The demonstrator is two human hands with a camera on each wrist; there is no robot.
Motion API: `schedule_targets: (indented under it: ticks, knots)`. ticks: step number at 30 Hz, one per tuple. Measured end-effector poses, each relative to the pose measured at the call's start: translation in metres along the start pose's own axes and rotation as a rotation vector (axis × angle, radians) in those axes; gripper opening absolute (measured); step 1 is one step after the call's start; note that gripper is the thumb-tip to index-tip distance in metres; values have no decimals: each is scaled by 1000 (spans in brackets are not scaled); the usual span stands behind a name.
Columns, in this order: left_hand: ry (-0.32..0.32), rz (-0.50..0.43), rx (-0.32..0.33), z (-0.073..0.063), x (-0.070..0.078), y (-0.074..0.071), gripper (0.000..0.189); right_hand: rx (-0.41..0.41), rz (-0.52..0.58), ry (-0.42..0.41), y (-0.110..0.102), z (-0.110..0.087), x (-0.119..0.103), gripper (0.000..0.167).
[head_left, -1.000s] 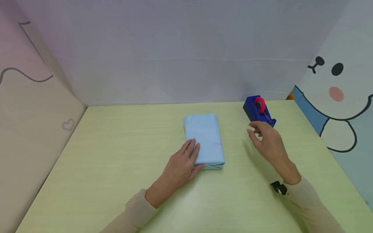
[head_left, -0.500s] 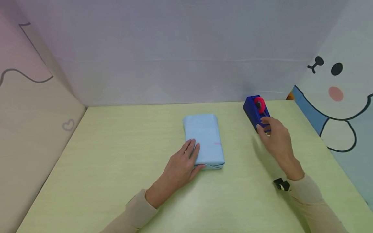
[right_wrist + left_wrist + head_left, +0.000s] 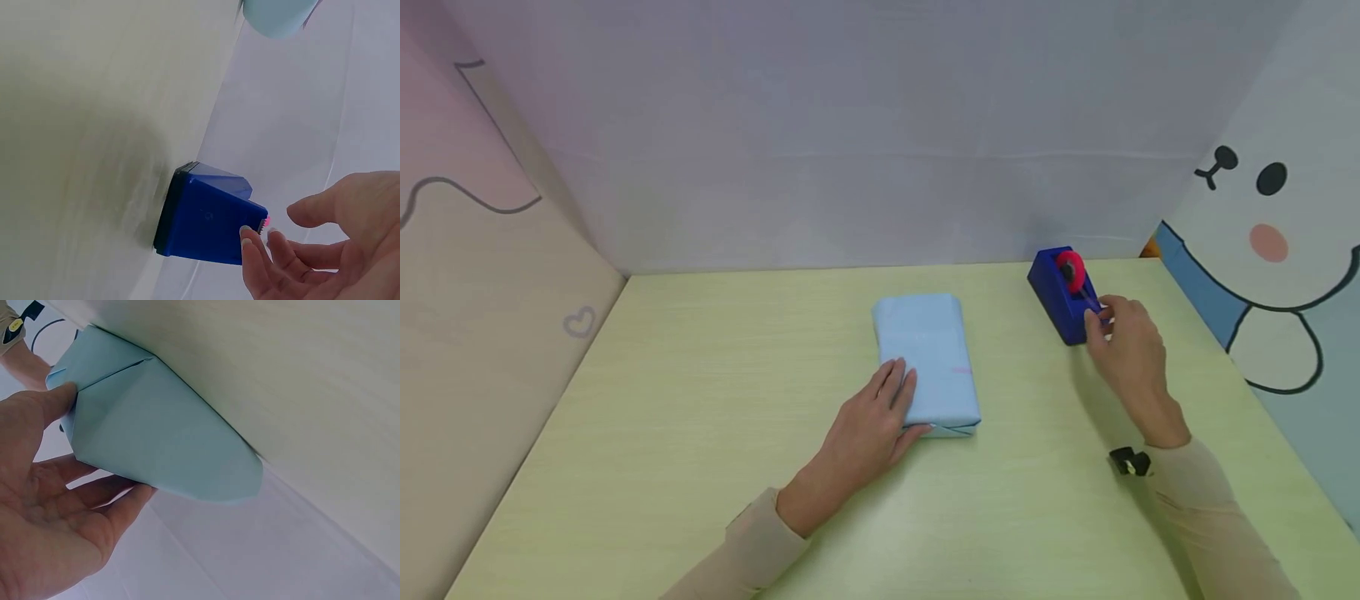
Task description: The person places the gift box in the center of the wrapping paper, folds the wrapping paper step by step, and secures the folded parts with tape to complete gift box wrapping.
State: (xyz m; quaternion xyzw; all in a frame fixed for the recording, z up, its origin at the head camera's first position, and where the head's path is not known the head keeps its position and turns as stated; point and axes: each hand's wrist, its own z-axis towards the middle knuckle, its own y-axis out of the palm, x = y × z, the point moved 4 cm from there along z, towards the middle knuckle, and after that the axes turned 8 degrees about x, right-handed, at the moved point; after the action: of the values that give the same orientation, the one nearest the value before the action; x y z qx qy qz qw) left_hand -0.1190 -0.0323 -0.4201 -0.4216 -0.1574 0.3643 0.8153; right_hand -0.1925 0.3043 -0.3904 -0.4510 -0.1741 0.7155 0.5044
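A light-blue paper-wrapped package (image 3: 925,350) lies flat on the table with a folded near end. My left hand (image 3: 863,425) rests on its near left corner, fingers on top and thumb against the folded end. In the left wrist view the thumb presses the folded paper (image 3: 119,412) beside a crease. My right hand (image 3: 1129,354) is at the front of a blue tape dispenser (image 3: 1060,304) holding a red-cored roll of tape (image 3: 1070,271). In the right wrist view the fingertips (image 3: 247,240) are right at the serrated cutter (image 3: 262,226), and the thumb stands apart from them.
The pale yellow-green table (image 3: 737,367) meets a plain greyish back wall (image 3: 850,208). Printed side walls stand at left and right, the right one with a cartoon face (image 3: 1270,242). The dispenser stands near the table's back right.
My right hand has moved right and slightly away from me, from over the dispenser's near end to its cutter. The left hand and the package have stayed in place.
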Motion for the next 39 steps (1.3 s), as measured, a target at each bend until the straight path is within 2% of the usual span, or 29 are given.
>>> schedule_targets:
  ticks: [3, 7, 12, 22, 29, 35, 39]
  knots:
    - [5, 11, 6, 0, -1, 1, 65, -15, -22, 22, 3, 4, 5, 34]
    - [9, 14, 18, 0, 0, 0, 65, -28, -43, 9, 6, 8, 11, 32]
    - [11, 27, 15, -1, 1, 0, 66, -39, -19, 0, 9, 10, 18, 30]
    - [4, 31, 5, -1, 2, 0, 67, -20, 80, 93, 10, 11, 27, 29]
    - [4, 28, 0, -2, 3, -1, 68, 34, 82, 162, 8, 10, 33, 29]
    - [15, 39, -3, -1, 4, -2, 68, -17, 104, 220, 10, 10, 38, 35]
    - [18, 48, -4, 0, 5, -4, 68, -59, 146, 226, 9, 10, 37, 40]
